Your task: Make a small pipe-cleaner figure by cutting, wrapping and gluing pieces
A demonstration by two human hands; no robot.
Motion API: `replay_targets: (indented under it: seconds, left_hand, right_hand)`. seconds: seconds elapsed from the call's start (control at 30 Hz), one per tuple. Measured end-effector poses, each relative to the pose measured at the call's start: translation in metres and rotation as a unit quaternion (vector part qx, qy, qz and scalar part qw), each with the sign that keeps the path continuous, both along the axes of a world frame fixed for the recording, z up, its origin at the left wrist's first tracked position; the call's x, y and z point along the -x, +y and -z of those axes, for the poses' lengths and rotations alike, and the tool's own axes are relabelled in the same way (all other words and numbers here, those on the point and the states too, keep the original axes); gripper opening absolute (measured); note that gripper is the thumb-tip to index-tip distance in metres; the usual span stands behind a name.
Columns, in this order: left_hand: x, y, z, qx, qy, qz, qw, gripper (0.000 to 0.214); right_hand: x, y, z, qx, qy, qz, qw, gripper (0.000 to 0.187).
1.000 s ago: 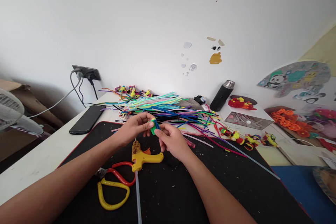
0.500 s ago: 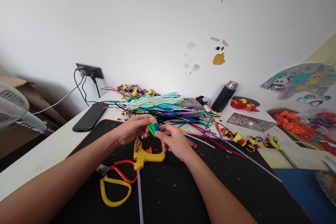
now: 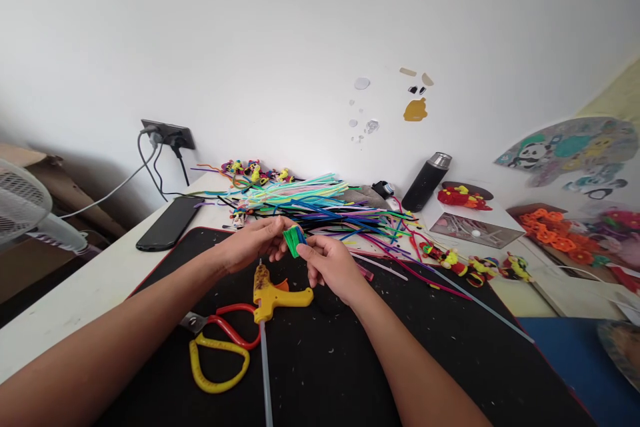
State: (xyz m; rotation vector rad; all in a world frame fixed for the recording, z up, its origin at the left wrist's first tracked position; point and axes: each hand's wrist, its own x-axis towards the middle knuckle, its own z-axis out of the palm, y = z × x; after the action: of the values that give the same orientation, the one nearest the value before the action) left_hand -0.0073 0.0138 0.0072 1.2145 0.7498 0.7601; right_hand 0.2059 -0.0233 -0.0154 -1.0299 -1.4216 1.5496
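Note:
Between my two hands is a small green and blue piece made of pipe cleaners (image 3: pixel 293 242), held above the mat. My left hand (image 3: pixel 261 240) is closed at its left side, thumb and fingertips near its upper edge. On the other side my right hand (image 3: pixel 330 265) pinches its lower right edge between thumb and fingers. Just below lies a yellow glue gun (image 3: pixel 275 300) with a long glue stick (image 3: pixel 266 373) sticking out of its back. Left of it rest scissors (image 3: pixel 220 367) with one red and one yellow handle.
A heap of coloured pipe cleaners (image 3: pixel 320 207) spreads behind my hands. Small pipe-cleaner figures (image 3: pixel 483 270) lie to the right, more at the back. A black phone (image 3: pixel 169 223), a black flask (image 3: pixel 426 181), a white box (image 3: pixel 475 230) and a fan (image 3: pixel 25 200) stand around the black mat (image 3: pixel 340 367).
The green and blue piece has turned slightly, so more of its green ribbed face shows. Both hands stay nearly in place, and the view has shifted a little.

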Motion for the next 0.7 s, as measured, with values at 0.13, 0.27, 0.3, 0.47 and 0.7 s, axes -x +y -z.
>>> replay_targets:
  seconds: [0.13, 0.27, 0.3, 0.47, 0.7]
  left_hand:
    - [0.001, -0.001, -0.004, -0.057, 0.073, -0.003, 0.996, 0.047]
    - [-0.002, -0.001, -0.002, -0.011, 0.05, -0.023, 0.998, 0.046]
    - [-0.003, -0.001, -0.001, 0.002, 0.03, -0.031, 0.999, 0.046]
    - [-0.004, 0.001, 0.002, 0.038, -0.032, -0.065, 0.997, 0.045]
    - [-0.007, 0.0, 0.0, 0.04, -0.031, -0.065, 0.997, 0.047]
  right_hand:
    - [0.001, -0.001, 0.0, 0.008, -0.014, -0.004, 1.0, 0.045]
    - [0.001, 0.0, -0.003, 0.01, 0.017, 0.023, 1.0, 0.052]
    - [0.001, 0.001, -0.004, 0.011, 0.029, 0.036, 0.999, 0.054]
    - [-0.002, 0.003, -0.01, 0.023, 0.067, 0.094, 0.993, 0.059]
    - [-0.003, 0.003, -0.008, 0.021, 0.084, 0.089, 0.992, 0.054]
